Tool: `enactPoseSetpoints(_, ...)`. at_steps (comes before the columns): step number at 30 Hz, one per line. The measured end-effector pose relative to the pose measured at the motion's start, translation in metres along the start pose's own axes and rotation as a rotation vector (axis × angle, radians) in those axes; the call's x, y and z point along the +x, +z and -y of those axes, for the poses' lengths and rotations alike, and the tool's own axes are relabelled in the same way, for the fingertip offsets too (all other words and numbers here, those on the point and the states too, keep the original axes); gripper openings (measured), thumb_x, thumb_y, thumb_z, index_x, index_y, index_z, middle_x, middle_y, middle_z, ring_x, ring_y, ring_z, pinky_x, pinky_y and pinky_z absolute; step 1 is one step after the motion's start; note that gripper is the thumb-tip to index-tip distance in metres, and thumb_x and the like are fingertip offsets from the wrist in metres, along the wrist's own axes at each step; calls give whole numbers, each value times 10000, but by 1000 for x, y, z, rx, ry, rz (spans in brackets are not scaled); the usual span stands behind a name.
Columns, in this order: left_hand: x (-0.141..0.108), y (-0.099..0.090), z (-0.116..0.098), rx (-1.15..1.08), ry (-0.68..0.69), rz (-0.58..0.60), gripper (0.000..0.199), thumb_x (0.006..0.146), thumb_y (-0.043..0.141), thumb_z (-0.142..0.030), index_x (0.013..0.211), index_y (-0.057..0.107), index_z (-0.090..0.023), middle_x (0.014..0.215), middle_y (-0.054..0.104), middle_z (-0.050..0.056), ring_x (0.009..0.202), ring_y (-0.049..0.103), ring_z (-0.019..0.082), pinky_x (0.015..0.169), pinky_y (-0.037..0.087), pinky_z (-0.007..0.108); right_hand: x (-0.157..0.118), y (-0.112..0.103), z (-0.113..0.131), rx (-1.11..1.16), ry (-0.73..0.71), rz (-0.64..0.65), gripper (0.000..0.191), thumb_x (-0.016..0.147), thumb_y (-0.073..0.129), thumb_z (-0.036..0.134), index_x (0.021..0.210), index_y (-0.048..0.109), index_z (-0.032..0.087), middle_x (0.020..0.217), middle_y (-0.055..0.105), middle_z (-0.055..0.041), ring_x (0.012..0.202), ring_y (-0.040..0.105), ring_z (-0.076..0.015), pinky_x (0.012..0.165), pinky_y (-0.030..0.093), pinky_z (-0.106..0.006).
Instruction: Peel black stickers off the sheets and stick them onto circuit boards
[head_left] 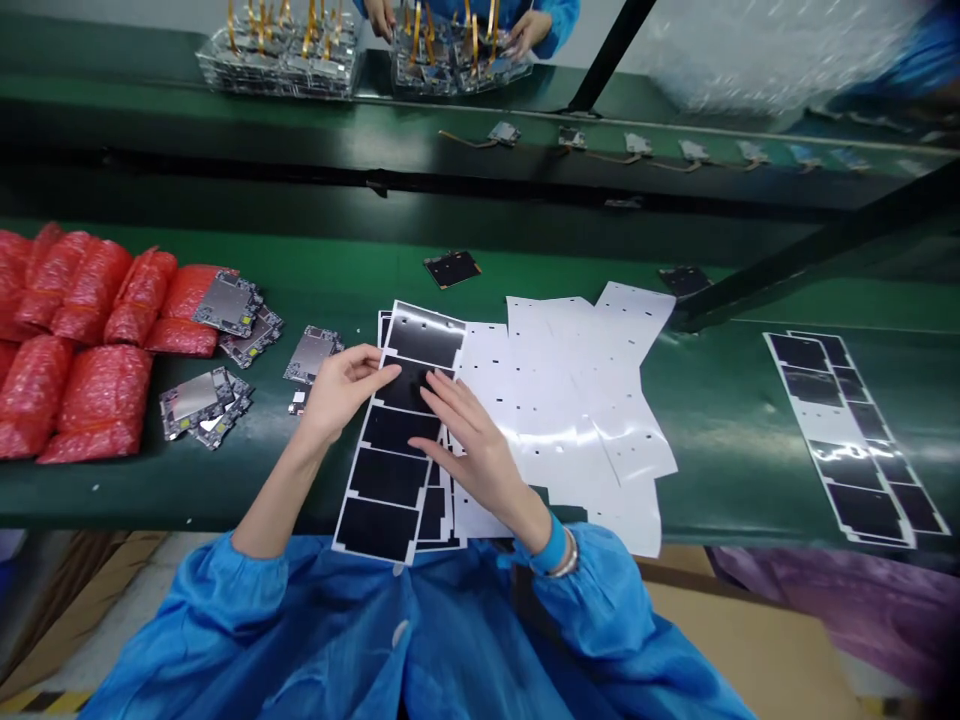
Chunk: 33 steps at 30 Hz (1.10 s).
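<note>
A white-edged sheet with several black rectangles lies tilted in front of me, its lower end over the table's front edge. My left hand pinches the sheet's left edge between thumb and fingers. On the sheet's right side rests my right hand, its fingers spread over the black rectangles. More black-panelled sheets lie partly hidden under this one. Just to the right, white backing sheets overlap in a loose pile. A circuit board sits left of my left hand.
Red bubble-wrapped bundles and stacked boards are at the left. Two long panelled sheets lie right, near a dark slanted post. Behind, a person's hands touch trays of boards on a raised shelf.
</note>
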<state>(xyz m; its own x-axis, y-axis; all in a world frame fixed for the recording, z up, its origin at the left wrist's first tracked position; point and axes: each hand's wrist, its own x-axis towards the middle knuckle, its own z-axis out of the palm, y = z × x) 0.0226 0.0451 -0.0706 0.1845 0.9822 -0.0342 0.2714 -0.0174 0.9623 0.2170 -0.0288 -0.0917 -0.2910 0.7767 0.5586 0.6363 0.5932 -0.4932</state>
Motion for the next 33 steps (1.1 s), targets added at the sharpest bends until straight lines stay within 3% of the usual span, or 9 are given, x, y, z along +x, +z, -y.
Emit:
enactPoseSetpoints(3,-18,9,-15,-133,118,-11,165,819,744,-343,864,722,-187,817,669,19,732,617,133,675,511,251,28,-22,4,-87,-78,-113,395,973,630,210,1367,621,232,1272,748,-90,1206,701,-232,1105,527,-489)
enactPoseSetpoints(7,-36,18,-26,17,325,-73,54,901,680,-231,861,699,-200,765,567,-24,683,543,90,623,455,206,58,-42,0,-172,-236,-118,128,973,635,187,1042,743,188,1021,822,-52,925,776,-182,1009,563,-441)
enactPoseSetpoints(10,-41,20,-31,148,433,-130,65,929,650,-180,868,667,-194,755,549,-35,667,515,82,635,439,205,66,-48,0,-218,-363,-23,139,983,601,150,986,739,161,999,823,-62,898,769,-167,976,582,-411)
enactPoseSetpoints(14,-43,21,-38,253,478,-146,87,942,630,-178,859,648,-197,739,542,-35,632,498,94,603,419,222,67,-48,3,-339,-420,23,210,989,543,123,931,734,187,947,820,-42,854,753,-161,930,607,-405)
enactPoseSetpoints(17,-43,22,-41,281,432,-116,102,956,617,-227,860,649,-217,729,537,-27,629,500,113,596,420,244,65,-46,0,-329,-360,27,258,992,518,133,873,727,228,874,811,-8,791,742,-153,893,624,-388)
enactPoseSetpoints(23,-41,22,-38,298,397,-88,133,965,610,-286,855,658,-230,729,540,-12,649,513,132,602,433,263,59,-51,-9,-128,-274,111,204,1004,547,186,999,747,221,1050,816,-46,944,766,-192,909,635,-438)
enactPoseSetpoints(26,-42,23,-41,322,397,-75,128,969,603,-298,880,667,-232,735,542,-7,651,510,134,601,435,265,59,-49,-7,-146,-264,105,208,999,545,182,957,747,211,984,820,-50,893,766,-190,911,633,-435)
enactPoseSetpoints(30,-39,24,-39,259,370,-38,100,974,598,-317,930,645,-241,733,522,-19,652,519,125,608,442,251,60,-45,-5,-105,-170,-49,198,956,582,161,846,730,234,835,806,-13,793,758,-184,833,641,-400)
enactPoseSetpoints(33,-30,25,-18,161,301,-100,231,963,613,-348,1157,520,-263,742,493,-44,669,539,129,659,482,249,60,-46,-16,81,77,-230,140,914,638,177,815,723,227,803,790,-5,768,754,-175,745,639,-352)
